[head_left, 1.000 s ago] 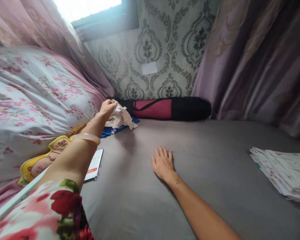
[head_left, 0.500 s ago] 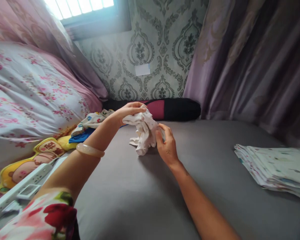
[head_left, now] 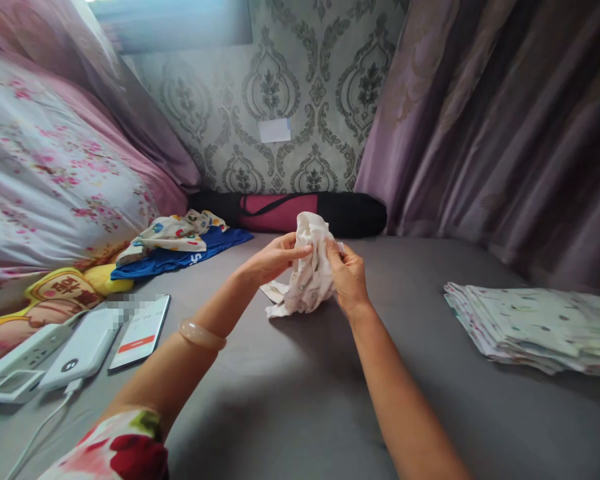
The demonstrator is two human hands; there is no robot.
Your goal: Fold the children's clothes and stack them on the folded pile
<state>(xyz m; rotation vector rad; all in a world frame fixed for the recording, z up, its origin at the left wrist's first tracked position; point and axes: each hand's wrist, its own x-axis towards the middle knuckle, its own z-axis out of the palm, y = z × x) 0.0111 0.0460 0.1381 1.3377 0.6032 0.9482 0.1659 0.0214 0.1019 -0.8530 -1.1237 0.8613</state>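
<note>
A crumpled white cloth garment (head_left: 314,273) with a faint print hangs between my two hands, just above the grey sheet (head_left: 260,400). My left hand (head_left: 279,257) pinches its left side, thumb in front and fingers partly behind the fabric. On the opposite side, my right hand (head_left: 349,270) grips the garment near its upper edge, with some fingertips hidden by the cloth. The lower end droops in loose folds to the left. What kind of garment it is, I cannot tell.
A stack of folded printed cloths (head_left: 535,327) lies at the right. Leftward are a blue garment (head_left: 180,263), a patterned garment (head_left: 167,233), a phone (head_left: 143,333), a white power bank (head_left: 83,350), a power strip (head_left: 27,357) and a yellow cushion (head_left: 55,293). A long black-and-maroon bag (head_left: 355,215) lies against the wall.
My left hand has come down from the top of the garment to its left side. My right hand, earlier beside the cloth with fingers apart, now grips it. The view has tilted downward.
</note>
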